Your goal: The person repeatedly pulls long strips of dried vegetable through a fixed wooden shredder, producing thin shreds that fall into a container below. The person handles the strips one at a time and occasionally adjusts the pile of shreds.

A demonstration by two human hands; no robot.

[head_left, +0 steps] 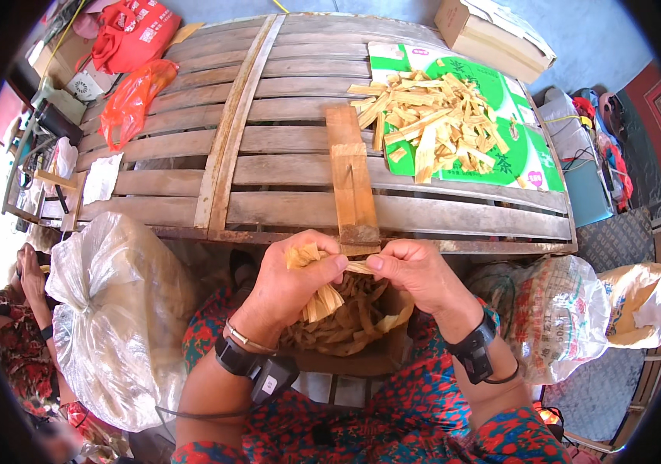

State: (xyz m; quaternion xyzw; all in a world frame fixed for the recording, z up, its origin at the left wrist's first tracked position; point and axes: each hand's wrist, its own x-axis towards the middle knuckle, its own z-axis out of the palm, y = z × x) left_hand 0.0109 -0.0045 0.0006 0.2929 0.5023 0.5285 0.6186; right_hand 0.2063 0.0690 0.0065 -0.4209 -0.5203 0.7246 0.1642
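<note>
My left hand [280,282] is closed around a bundle of flat, pale yellow dried strips [322,304], whose ends stick out above and below the fist. Between my two hands a thin strip [359,267] is stretched, and the thumb and fingers of my right hand [417,272] pinch its other end. Just beyond the fingertips, a wooden block [353,185] with a raised step and a slit juts over the near table edge. Under my hands is a cardboard box [380,362] of loose, curled brownish strips [361,313].
On the slatted table [284,185], cut yellow pieces [442,124] are heaped on a green printed sheet [543,158]. A cardboard box [493,35] stands behind. Red bags [133,39] lie far left. Filled plastic sacks [121,309] flank me. Another person's hands [32,274] show at left.
</note>
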